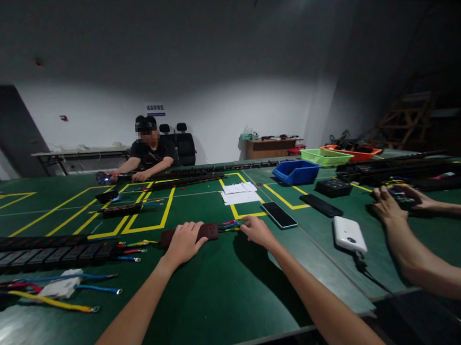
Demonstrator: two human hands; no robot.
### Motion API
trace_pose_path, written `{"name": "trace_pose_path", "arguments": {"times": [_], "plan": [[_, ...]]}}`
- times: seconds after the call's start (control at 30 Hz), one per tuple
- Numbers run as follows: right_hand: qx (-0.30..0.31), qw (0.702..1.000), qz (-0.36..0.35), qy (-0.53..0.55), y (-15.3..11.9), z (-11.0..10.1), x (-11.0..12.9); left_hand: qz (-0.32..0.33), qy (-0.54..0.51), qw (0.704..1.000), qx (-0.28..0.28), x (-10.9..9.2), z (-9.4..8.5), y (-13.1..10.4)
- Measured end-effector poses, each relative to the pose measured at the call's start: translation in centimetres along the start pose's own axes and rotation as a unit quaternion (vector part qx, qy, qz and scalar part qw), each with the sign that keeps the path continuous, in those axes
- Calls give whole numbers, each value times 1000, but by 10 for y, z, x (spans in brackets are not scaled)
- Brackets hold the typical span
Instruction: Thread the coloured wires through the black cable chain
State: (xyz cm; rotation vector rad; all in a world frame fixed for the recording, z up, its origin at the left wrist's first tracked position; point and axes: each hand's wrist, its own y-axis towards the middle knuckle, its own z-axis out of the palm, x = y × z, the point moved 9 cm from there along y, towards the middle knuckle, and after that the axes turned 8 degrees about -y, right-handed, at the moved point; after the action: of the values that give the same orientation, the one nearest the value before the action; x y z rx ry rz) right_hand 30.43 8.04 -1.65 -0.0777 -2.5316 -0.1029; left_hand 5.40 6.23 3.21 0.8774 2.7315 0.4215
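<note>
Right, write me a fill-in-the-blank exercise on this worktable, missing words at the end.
1. The hand over the reddish-brown block is the person's own ____ one.
2. In the picture, the coloured wires at the right hand lie to the ____ of the block.
3. The open bin nearest the papers is coloured ____.
4. The device with a black cable at its near end is mainly ____.

Missing words: left; right; blue; white.
</note>
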Motion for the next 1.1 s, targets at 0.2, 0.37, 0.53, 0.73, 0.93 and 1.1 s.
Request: {"name": "trace_pose_path", "arguments": {"times": [0.2,0.37,0.53,0.73,0.93,1.1], "plan": [[6,980,49,193,3,3,-9,-5,0,1000,4,-1,-2,0],[28,939,55,340,2,5,0,3,4,1000,-2,0,-1,1],[3,971,55,232,5,3,-8,3,13,1000,-7,2,0,2],[-11,986,28,162,7,6,-9,3,8,1000,-8,3,1,2],[-19,955,22,295,4,3,3,10,13,1000,-11,2,0,2],[-30,928,-35,371,1,-5,14,9,9,1000,-5,1,-1,2]]}}
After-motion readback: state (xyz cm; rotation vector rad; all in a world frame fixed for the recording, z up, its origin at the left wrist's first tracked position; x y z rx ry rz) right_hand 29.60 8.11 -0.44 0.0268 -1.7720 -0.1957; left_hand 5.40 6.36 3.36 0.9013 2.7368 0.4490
